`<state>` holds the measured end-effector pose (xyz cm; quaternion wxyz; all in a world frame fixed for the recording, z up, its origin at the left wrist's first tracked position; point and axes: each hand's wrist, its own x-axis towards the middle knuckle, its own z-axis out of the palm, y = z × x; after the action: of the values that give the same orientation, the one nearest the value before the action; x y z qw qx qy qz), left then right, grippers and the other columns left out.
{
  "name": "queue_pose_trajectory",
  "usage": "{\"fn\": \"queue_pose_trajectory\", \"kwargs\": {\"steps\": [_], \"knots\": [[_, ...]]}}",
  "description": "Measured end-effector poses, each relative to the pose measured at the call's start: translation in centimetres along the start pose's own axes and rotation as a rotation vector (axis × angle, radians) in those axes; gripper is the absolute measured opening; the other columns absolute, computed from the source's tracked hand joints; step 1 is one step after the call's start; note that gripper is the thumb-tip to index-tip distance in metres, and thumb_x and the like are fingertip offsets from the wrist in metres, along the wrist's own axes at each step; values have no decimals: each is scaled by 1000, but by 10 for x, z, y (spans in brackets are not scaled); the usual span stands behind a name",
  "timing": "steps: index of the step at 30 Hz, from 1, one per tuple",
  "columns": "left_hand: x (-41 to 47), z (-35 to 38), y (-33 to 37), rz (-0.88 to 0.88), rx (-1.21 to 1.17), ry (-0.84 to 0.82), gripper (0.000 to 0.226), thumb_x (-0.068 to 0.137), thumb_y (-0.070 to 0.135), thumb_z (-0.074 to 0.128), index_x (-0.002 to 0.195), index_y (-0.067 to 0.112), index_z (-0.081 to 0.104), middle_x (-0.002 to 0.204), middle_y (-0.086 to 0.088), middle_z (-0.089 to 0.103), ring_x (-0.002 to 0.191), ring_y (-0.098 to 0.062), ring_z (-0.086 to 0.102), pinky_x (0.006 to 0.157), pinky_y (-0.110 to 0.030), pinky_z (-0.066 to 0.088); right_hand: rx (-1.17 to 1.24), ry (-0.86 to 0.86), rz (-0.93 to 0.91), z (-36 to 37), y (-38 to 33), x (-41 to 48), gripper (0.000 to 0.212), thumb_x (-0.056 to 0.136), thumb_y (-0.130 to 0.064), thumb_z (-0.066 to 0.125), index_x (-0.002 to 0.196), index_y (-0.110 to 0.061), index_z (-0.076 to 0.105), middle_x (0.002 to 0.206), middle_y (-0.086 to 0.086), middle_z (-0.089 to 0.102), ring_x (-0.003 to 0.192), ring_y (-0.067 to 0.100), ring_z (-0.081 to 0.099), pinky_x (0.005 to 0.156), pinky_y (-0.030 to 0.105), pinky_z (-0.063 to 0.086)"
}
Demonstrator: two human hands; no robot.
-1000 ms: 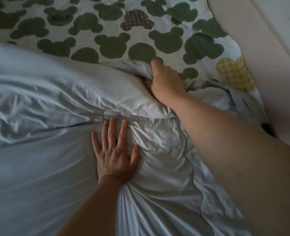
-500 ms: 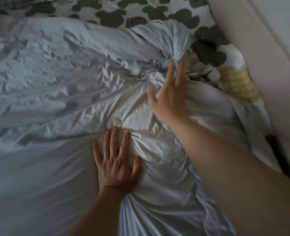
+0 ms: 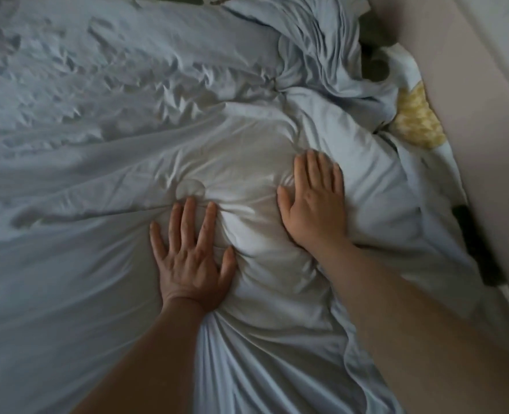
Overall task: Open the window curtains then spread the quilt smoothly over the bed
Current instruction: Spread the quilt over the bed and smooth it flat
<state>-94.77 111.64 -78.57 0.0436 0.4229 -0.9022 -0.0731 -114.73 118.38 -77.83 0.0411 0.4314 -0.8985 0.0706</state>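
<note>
Pressed flat onto the quilt (image 3: 103,138), left hand (image 3: 193,261) farther from the pink panel (image 3: 471,130) than right hand (image 3: 316,210) — fingers straight, released, grasping nothing; probably flattening a puffed mound. Bunched up nearest that panel — not yet smooth.

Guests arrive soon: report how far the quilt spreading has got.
Done: the quilt lies spread on the left. In hand: left hand and right hand press flat on it. Left: bunched folds at top right, where the patterned sheet shows. Curtains: out of view.
</note>
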Motion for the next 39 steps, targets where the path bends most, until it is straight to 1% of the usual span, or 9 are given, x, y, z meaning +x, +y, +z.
{"fn": "queue_pose_trajectory", "kwargs": {"steps": [2,10,13,17,24,33,36,38,39], "knots": [[0,1,0,11,6,-2,78,78,58,36,150,30,23,158,-7,20,146,-25,14,115,-59,7,-13,19,55,8,3,-4,64,91,-45,35,143,-7,39,150,16,36,141,32,29,117,49,16],[56,-3,0,201,89,7,75,83,60,30,151,32,19,159,-9,17,146,-29,15,116,-57,3,13,45,45,13,1,7,62,89,-43,38,144,-14,39,152,11,34,141,31,28,117,48,16],[83,0,5,199,96,-1,71,85,63,25,150,37,15,159,-7,16,146,-27,13,116,-58,4,5,27,51,14,3,12,64,87,-44,36,145,-18,36,154,8,31,143,28,24,117,47,15],[97,4,5,197,89,1,70,84,63,26,149,39,17,159,-6,16,147,-27,12,116,-58,3,14,2,59,14,3,15,66,86,-46,37,147,-21,32,156,6,27,145,26,21,119,45,12],[108,4,6,186,58,3,79,77,64,30,150,37,17,159,-5,15,147,-24,13,116,-57,2,-12,-40,68,13,2,16,68,86,-48,34,149,-23,28,157,4,22,146,24,17,119,46,12],[139,6,8,183,33,6,75,80,60,33,150,35,20,159,-6,14,147,-24,10,116,-56,-2,32,-71,44,8,1,23,67,82,-49,39,145,-25,36,154,6,29,142,27,26,116,46,18],[145,4,9,182,54,-6,75,80,60,33,150,35,21,159,-6,15,147,-25,11,115,-57,-1,176,57,114,0,5,44,52,84,-42,45,132,-22,48,149,9,34,135,27,36,109,41,29],[147,3,9,183,69,-17,75,80,60,32,150,35,20,159,-6,16,147,-25,11,115,-58,-1,355,269,221,-7,7,68,43,88,-28,52,127,-10,51,148,19,31,130,31,40,104,34,35],[147,2,9,184,74,-24,75,80,60,32,150,35,20,159,-7,17,147,-25,11,115,-58,0,435,359,284,-13,8,82,45,88,-22,54,129,-4,48,149,24,26,129,31,39,104,27,35]]}}
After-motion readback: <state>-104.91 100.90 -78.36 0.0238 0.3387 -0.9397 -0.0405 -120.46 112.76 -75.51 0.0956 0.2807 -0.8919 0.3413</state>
